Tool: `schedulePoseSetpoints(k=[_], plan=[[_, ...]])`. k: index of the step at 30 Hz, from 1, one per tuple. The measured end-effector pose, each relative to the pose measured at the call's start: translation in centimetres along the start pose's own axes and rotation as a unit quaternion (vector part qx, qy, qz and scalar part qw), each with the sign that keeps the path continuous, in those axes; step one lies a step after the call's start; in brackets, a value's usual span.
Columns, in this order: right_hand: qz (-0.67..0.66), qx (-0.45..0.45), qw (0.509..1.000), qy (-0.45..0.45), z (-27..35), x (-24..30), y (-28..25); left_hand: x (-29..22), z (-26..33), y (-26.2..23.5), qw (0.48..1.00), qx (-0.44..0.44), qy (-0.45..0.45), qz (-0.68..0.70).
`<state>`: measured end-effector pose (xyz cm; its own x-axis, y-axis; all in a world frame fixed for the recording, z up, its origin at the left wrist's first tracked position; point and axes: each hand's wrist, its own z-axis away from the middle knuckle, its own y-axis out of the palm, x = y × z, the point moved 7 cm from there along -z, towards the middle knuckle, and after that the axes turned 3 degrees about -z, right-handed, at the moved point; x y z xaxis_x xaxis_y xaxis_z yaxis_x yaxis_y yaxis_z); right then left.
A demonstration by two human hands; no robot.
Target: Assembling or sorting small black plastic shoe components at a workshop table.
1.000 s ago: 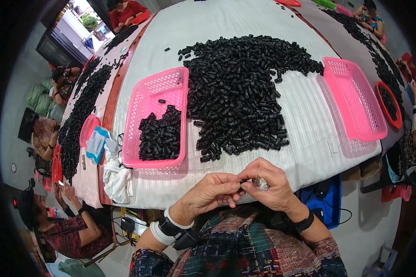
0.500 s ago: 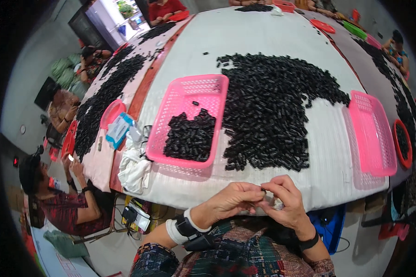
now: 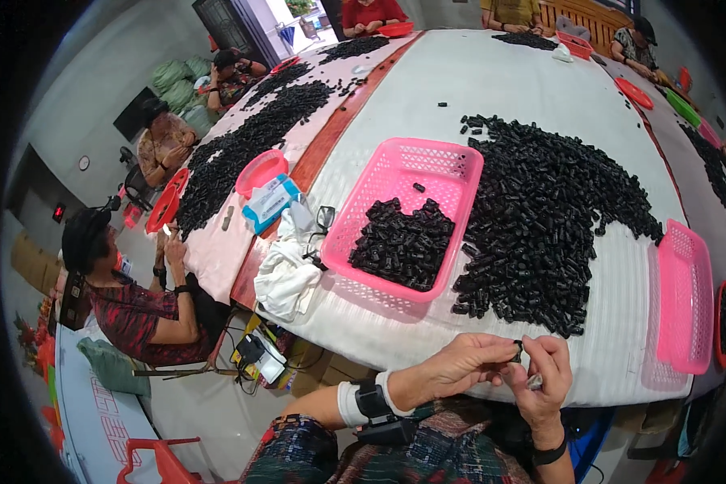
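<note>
At six o'clock, below the table edge, the left hand (image 3: 460, 369) and right hand (image 3: 545, 377) are pinching one black piece (image 3: 518, 352) between fingertips, fitting it; next, probably, dropping it into the basket (image 3: 450, 173) at eleven.

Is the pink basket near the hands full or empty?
Partly full. The pink basket holds a heap of small black parts at its near end; its far end is almost bare.

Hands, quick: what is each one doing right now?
Left hand: fingers pinched on a small black piece.
Right hand: closed, touching the same piece; a small shiny thing shows under its fingers.
</note>
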<state>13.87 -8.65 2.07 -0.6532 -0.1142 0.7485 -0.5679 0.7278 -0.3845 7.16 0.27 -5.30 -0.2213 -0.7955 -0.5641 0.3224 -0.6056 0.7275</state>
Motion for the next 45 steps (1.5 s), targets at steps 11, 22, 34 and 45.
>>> schedulePoseSetpoints(k=[11,22,34,45], plan=[[0.076,-0.073,0.992,-0.062,0.5,0.6,0.0,-0.1,-0.1,0.6,0.998,-0.028,0.048,0.011],[0.061,-0.067,0.990,-0.108,0.2,0.7,0.1,-1.2,0.2,1.5,0.998,-0.017,0.045,-0.047],[-0.013,0.015,0.999,0.032,0.0,-1.4,-0.4,-1.7,-0.2,0.1,0.972,-0.071,0.017,-0.223],[-0.186,-0.021,0.978,0.092,0.4,-2.5,-1.0,0.3,-0.7,1.9,0.997,0.061,-0.042,0.019]])
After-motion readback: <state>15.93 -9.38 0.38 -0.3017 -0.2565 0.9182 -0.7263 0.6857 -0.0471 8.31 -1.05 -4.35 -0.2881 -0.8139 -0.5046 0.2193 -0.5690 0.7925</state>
